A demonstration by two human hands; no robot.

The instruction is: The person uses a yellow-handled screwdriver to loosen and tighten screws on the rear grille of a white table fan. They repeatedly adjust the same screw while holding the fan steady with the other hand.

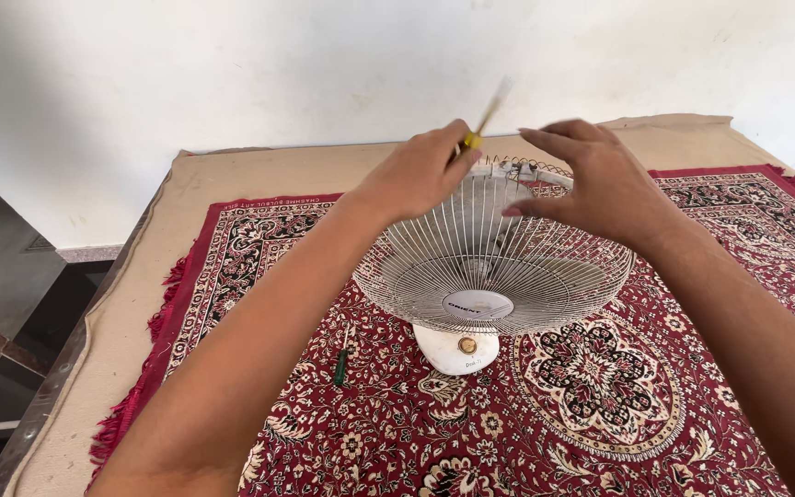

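A small white table fan stands in the middle of a red patterned rug, its wire front guard (499, 267) facing me and its round base (457, 350) below. My left hand (416, 170) is closed on a thin tool with a yellow handle (482, 124), held at the guard's top rim. My right hand (600, 179) rests on the top right edge of the guard, fingers spread over the wires.
A green-handled screwdriver (342, 361) lies on the rug (600, 405) left of the fan base. The rug sits on a tan-covered table (131, 313) against a white wall. The table's left edge drops to a dark floor.
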